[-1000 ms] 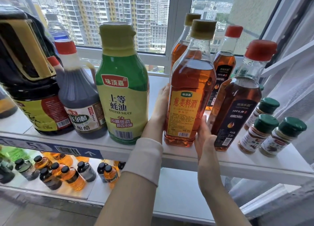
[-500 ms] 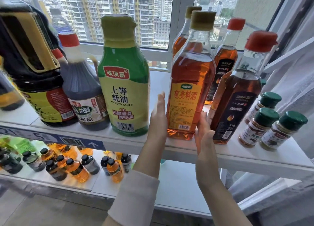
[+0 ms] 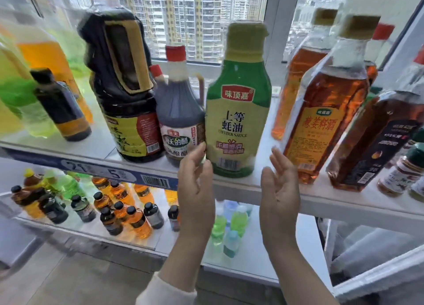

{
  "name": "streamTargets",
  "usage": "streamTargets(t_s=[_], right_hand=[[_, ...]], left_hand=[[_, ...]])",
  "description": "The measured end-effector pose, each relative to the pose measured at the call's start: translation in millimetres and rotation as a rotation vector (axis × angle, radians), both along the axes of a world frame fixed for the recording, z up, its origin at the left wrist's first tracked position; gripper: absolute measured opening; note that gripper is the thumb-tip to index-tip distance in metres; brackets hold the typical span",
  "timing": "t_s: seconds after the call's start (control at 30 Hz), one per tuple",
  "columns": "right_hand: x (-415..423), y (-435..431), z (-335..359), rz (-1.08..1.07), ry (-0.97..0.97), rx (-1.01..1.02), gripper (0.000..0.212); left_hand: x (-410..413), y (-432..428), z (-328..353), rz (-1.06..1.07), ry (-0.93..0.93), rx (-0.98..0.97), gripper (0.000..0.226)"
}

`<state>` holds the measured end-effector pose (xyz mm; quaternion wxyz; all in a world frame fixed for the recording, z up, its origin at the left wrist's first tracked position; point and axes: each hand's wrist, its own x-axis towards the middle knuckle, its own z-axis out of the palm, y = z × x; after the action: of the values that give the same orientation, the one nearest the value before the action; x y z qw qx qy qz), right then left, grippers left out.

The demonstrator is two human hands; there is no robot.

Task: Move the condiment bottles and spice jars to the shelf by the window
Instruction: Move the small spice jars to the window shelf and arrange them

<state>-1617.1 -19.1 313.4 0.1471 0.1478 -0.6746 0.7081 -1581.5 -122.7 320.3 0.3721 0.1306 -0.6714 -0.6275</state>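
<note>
On the white shelf (image 3: 321,196) by the window stands a green oyster sauce bottle (image 3: 238,111) with a yellow-green cap. My left hand (image 3: 195,185) is raised in front of its lower left side, fingers apart, fingertips at the label edge. My right hand (image 3: 278,190) is held up open between the oyster sauce and the amber cooking wine bottle (image 3: 321,125), close to the wine bottle's lower left corner and holding nothing. To the left stand a dark vinegar bottle (image 3: 181,116) with a red cap and a big dark soy sauce jug (image 3: 121,86).
Further right are a second amber bottle (image 3: 296,82), a red-capped oil bottle (image 3: 371,141) and green-lidded spice jars (image 3: 399,176). Yellow and green drink bottles (image 3: 27,93) fill the shelf's left end. The lower shelf (image 3: 263,258) holds several small bottles (image 3: 124,210).
Both hands have let go of the amber cooking wine bottle and shifted left; they are now open in front of the oyster sauce bottle. The view has swung left.
</note>
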Motion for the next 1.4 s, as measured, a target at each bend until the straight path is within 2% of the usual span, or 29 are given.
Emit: streamTargets(t_s=[0.17, 0.33, 0.9, 1.23, 1.4], right_hand=[[-5.0, -27.7, -6.6, -0.048, -0.098, -0.005, 0.039], [-8.8, -34.6, -7.4, -0.066, -0.136, 0.031, 0.040], [-19.4, -5.3, -13.5, -0.056, -0.107, 0.105, 0.048], [-18.5, -9.1, -16.2, -0.036, -0.105, 0.113, 0.054], [-19.1, -13.1, -16.9, -0.044, -0.095, 0.113, 0.060]], left_hand=[[-5.0, -8.1, -11.1, -0.100, -0.083, -0.057, 0.040], [-7.6, -4.2, -9.5, -0.125, -0.081, -0.006, 0.036], [-18.9, 17.5, -3.6, -0.163, -0.079, 0.000, 0.044], [-16.3, 11.6, -2.7, -0.192, -0.059, -0.013, 0.040], [-13.4, 0.4, -1.7, -0.265, -0.103, -0.042, 0.043]])
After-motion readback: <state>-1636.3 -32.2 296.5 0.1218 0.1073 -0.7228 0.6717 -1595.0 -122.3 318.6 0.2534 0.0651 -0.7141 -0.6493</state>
